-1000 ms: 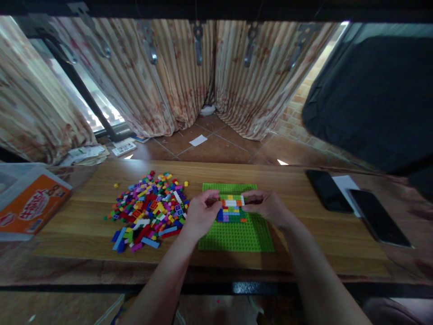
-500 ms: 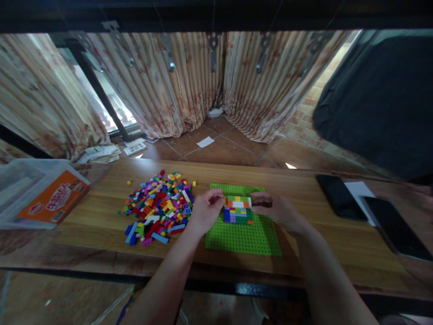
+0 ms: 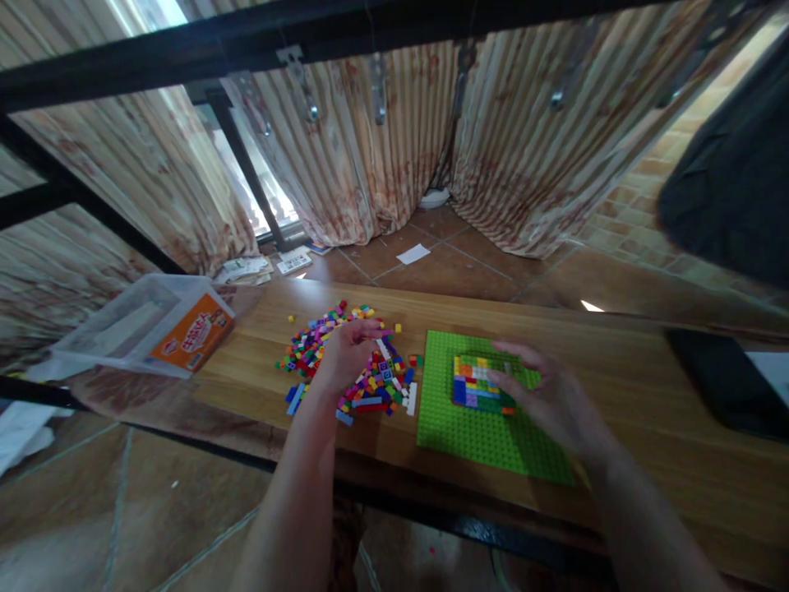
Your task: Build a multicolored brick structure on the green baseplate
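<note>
My left hand (image 3: 345, 359) hovers over a heap of loose toy bricks (image 3: 370, 388) in many colours, partly covering it. Its fingers and thumb point right and look apart, with nothing visible between them. A green studded baseplate (image 3: 486, 441) lies right of the heap. On its upper middle sits a low block of joined bricks (image 3: 477, 395) in blue, purple, white, orange, yellow and green. My right hand (image 3: 555, 401) is at the right side of this block, thumb and fingers spread, hiding part of it; whether they touch it I cannot tell.
A clear plastic box (image 3: 132, 329) with an orange label stands at the table's left end. A black phone (image 3: 731, 382) lies to the right beside white paper (image 3: 770, 370). A dark bar (image 3: 394, 41) crosses above the wooden table (image 3: 622, 353).
My left hand has moved from the brick block leftward to the loose heap. My right hand stays near the block. The camera view has turned left and tilted.
</note>
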